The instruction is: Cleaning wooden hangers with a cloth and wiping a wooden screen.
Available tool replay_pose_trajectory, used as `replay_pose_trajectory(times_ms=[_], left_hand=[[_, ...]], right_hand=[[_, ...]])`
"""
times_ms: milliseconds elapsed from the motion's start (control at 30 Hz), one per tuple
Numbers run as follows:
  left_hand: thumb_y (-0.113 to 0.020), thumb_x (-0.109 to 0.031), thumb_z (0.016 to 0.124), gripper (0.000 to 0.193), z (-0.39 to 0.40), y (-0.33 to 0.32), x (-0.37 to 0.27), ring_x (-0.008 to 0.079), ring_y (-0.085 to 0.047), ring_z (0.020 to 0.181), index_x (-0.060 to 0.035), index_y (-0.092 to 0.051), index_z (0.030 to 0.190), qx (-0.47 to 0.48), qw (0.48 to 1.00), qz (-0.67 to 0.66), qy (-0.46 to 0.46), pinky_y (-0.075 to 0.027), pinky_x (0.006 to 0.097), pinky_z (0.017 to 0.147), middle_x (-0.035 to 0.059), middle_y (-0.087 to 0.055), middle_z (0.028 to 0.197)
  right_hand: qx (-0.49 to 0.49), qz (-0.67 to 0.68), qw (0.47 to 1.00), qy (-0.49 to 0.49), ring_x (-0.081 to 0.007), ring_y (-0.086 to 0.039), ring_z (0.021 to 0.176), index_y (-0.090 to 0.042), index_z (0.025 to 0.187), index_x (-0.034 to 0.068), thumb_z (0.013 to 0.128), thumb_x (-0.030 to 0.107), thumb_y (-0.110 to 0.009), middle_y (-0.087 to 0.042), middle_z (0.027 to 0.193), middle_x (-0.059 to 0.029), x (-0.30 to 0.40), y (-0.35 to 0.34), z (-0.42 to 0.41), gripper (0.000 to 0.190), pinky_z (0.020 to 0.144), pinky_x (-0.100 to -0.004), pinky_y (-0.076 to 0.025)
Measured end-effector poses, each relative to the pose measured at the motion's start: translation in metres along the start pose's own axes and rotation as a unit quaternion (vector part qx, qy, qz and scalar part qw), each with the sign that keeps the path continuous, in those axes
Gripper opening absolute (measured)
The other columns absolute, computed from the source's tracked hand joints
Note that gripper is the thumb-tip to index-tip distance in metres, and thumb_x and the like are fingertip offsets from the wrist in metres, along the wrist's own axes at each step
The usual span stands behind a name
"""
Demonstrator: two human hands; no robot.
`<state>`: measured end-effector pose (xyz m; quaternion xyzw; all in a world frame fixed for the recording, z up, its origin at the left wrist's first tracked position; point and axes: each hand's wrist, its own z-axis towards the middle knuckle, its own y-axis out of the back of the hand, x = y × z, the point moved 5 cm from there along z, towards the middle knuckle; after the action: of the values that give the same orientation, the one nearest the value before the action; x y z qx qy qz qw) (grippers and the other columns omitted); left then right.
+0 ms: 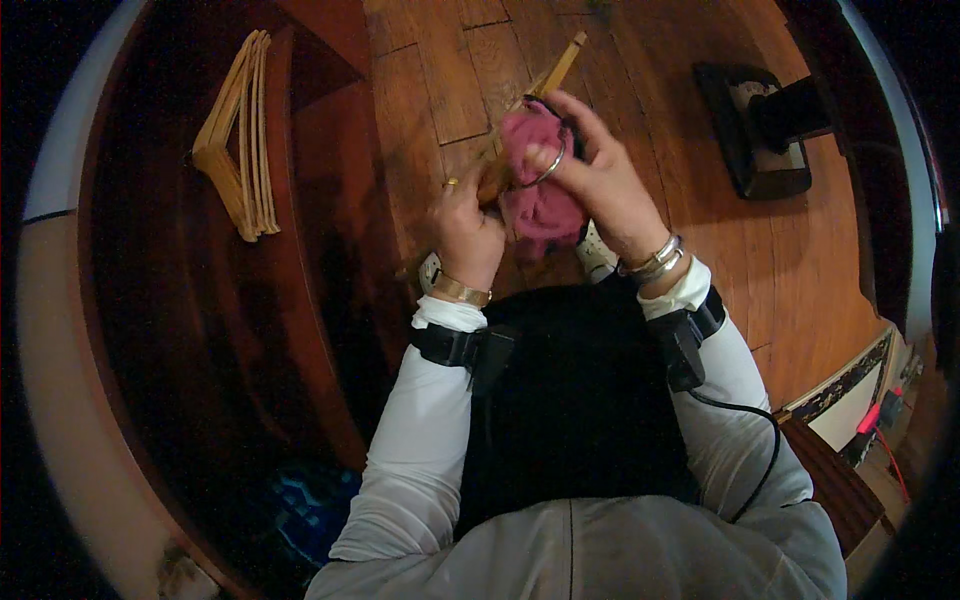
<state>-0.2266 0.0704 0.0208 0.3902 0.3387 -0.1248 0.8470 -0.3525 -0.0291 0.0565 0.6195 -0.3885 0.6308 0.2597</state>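
Both of my hands are raised in front of my lap, over the wooden floor. My left hand [469, 225] is closed around one part of a wooden clothes hanger [562, 71], whose far arm points up and away. A crumpled pink cloth [544, 214] with dark edging hangs against the hanger, slightly blurred. The fingers of my right hand [604, 169] pinch this cloth, thumb in front. A curved metal piece [551, 174], perhaps the hanger's hook, lies across the cloth beside my right thumb. The cloth hides much of the hanger's middle.
To the left, several wooden hangers [244, 142] hang in a dark reddish wooden cabinet [322, 247]. A black stand base [750, 176] is on the floor at right. A framed panel [844, 397] and red cable [892, 457] appear lower right. Blue fabric [315, 510] lies lower left.
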Motion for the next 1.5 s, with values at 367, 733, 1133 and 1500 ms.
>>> replay_pose_trajectory(times_ms=[367,733,1133,1500], left_hand=[[-0.052,0.004,0.061,0.045,0.003,0.008,-0.011,0.0407,-0.059,0.085,-0.0015,-0.062,0.105,-0.011,0.999,0.012,-0.051,-0.047,0.0451,0.074,0.0206,-0.063,0.091],[-0.051,0.005,0.062,0.041,0.001,0.006,-0.005,0.0408,-0.059,0.081,-0.0003,-0.062,0.101,-0.008,1.000,-0.002,-0.022,-0.048,0.0445,0.071,0.0212,-0.062,0.086],[-0.066,-0.009,0.074,0.031,-0.001,-0.001,0.010,0.0365,-0.062,0.086,-0.0012,-0.061,0.103,-0.029,0.985,-0.138,0.095,-0.049,0.0420,0.072,0.0181,-0.064,0.092],[-0.064,-0.007,0.078,0.031,-0.004,-0.012,-0.009,0.0316,-0.063,0.079,0.0007,-0.059,0.108,0.132,0.983,-0.068,0.107,-0.048,0.0390,0.069,0.0205,-0.064,0.090]], right_hand=[[-0.019,0.144,0.989,-0.042,-0.0118,-0.058,0.091,-0.038,0.136,0.002,0.082,0.024,-0.072,-0.060,0.109,-0.0077,-0.016,-0.002,0.004,0.068,0.078,-0.0258,-0.050],[0.027,-0.135,0.982,0.125,-0.0146,-0.051,0.110,-0.043,0.136,0.006,0.092,0.019,-0.057,-0.054,0.124,-0.0086,0.006,0.000,0.003,0.047,0.096,-0.0267,-0.040],[0.008,-0.035,0.993,0.112,-0.0145,-0.059,0.094,-0.050,0.129,0.006,0.082,0.028,-0.071,-0.063,0.108,-0.0086,-0.011,0.000,0.010,0.056,0.084,-0.0293,-0.049],[-0.096,-0.148,0.969,0.175,-0.0034,-0.055,0.072,-0.057,0.124,0.008,0.088,0.021,-0.064,-0.065,0.084,-0.0010,-0.011,0.012,0.013,0.038,0.060,-0.0227,-0.048]])
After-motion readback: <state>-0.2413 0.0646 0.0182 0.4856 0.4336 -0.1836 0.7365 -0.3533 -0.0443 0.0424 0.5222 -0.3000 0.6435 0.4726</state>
